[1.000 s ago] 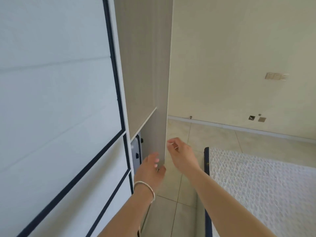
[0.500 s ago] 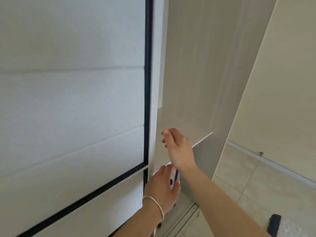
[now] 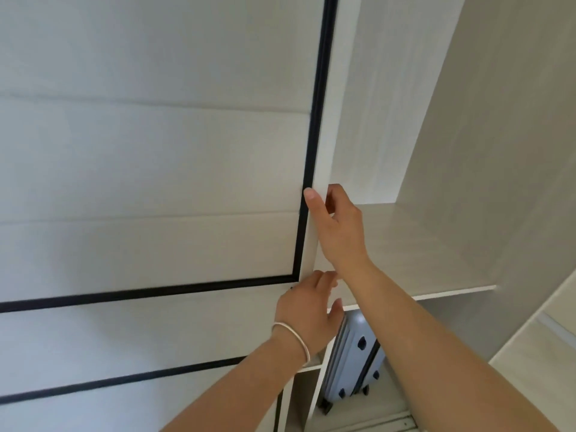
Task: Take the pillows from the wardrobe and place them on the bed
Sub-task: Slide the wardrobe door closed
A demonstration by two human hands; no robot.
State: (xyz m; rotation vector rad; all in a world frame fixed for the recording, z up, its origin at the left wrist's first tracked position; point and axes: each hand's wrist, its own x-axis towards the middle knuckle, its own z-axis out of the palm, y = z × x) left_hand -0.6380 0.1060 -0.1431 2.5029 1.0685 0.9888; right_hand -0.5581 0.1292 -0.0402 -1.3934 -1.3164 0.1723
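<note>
A white sliding wardrobe door [image 3: 156, 166] with black trim lines fills the left of the view. My right hand [image 3: 338, 227] grips its right edge, thumb on the front and fingers curled behind. Just below, my left hand [image 3: 308, 316], with a thin bracelet at the wrist, holds the same edge lower down. To the right of the door the wardrobe interior shows a bare pale shelf [image 3: 420, 254]. No pillows are in view.
A light-blue hard-shell suitcase [image 3: 353, 363] stands upright under the shelf. The wardrobe's side panel [image 3: 498, 135] rises on the right. A sliding door track [image 3: 389, 424] runs along the bottom. Pale floor shows at the far right.
The door has slid left, opening more of the wardrobe and revealing the suitcase. Both hands have shifted onto the door's edge, and the view has turned away from the bed.
</note>
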